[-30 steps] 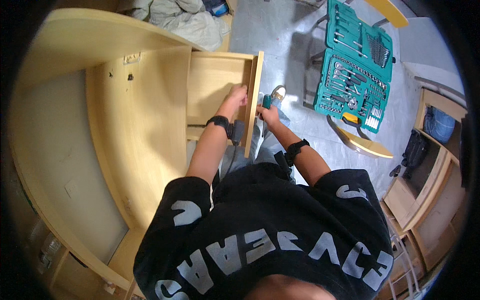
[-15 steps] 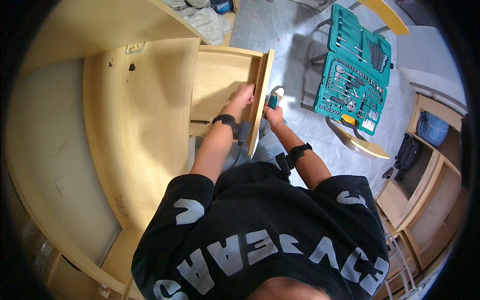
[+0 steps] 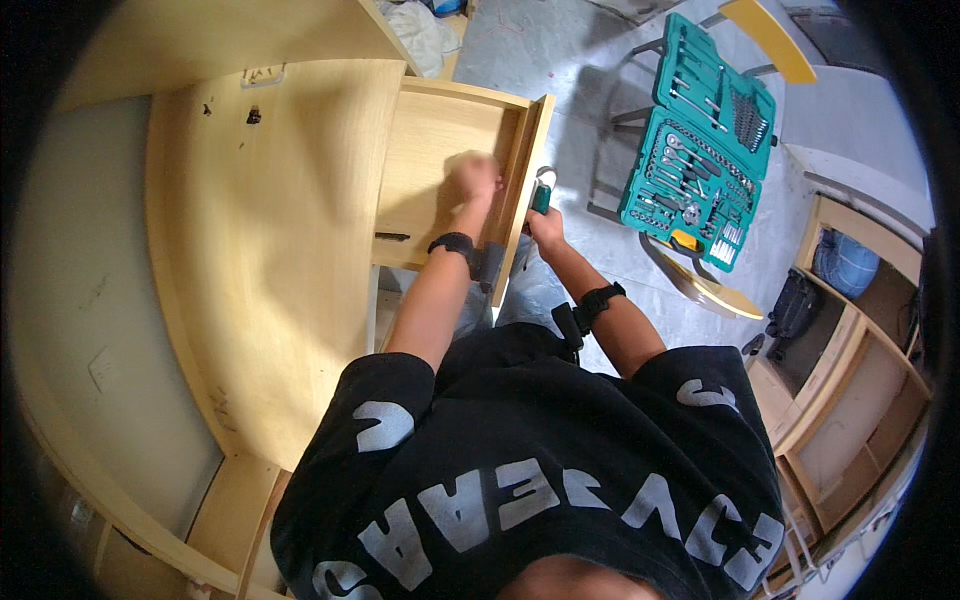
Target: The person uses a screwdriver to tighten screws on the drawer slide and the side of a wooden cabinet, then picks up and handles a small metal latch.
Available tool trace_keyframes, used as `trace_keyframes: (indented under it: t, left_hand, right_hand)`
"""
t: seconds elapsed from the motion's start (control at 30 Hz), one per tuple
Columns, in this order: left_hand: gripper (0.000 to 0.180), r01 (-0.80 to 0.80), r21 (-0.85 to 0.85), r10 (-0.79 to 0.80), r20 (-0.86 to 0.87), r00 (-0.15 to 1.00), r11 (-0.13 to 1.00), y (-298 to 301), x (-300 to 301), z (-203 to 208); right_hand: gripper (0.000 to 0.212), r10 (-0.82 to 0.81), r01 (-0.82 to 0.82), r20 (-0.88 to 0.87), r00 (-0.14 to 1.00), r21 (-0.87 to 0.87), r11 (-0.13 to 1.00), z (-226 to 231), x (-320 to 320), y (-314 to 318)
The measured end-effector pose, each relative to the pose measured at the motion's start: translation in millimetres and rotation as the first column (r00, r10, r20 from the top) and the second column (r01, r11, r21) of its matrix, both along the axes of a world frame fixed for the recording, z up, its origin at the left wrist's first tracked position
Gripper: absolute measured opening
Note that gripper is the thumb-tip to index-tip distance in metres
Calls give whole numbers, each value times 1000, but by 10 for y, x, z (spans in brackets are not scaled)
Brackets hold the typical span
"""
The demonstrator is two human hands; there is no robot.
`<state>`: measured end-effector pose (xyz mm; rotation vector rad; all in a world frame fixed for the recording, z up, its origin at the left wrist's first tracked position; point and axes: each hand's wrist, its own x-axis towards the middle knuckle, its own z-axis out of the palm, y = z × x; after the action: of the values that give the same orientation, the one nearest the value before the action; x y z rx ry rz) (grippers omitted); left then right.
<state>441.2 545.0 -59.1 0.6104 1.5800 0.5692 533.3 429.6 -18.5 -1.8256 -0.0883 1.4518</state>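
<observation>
An open wooden drawer (image 3: 440, 118) juts out from the desk in front of me. Inside it, my left hand (image 3: 477, 176) is close to the inner side of the drawer front (image 3: 524, 185). Motion smears its fingers, so I cannot tell whether it holds anything. On the outer side of that front, my right hand (image 3: 545, 230) is closed around a tool with a green handle (image 3: 541, 198). The handle sticks up past the fist; the tool's other end is hidden or too small to make out.
A green tool case (image 3: 690, 180) with sockets and ratchets lies open on a yellow chair (image 3: 715, 295) at the right. The wooden desktop (image 3: 290, 260) spreads to the left. A shoe (image 3: 546, 175) shows on the grey floor beyond the drawer. Wooden shelving (image 3: 840, 330) stands far right.
My left hand has moved slightly left and up, away from the drawer front, and is now blurred. My right hand keeps its grip on the green-handled tool. The whole view has shifted a little.
</observation>
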Motion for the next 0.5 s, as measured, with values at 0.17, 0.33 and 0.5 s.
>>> trace_keyframes:
  t: [0.17, 0.33, 0.5]
  left_hand:
    - [11, -106, 87, 77, 286, 955, 991, -40, -309, 46]
    - [14, 384, -37, -370, 198, 908, 923, -233, -590, 430]
    - [22, 601, -34, -591, 150, 793, 798, -489, -721, 153]
  right_hand:
    - [16, 10, -10, 14, 1000, -27, 1000, -11, -17, 12]
    - [18, -58, 58, -20, 998, 12, 998, -54, 33, -60]
    - [18, 33, -29, -62, 998, 60, 998, -60, -21, -98]
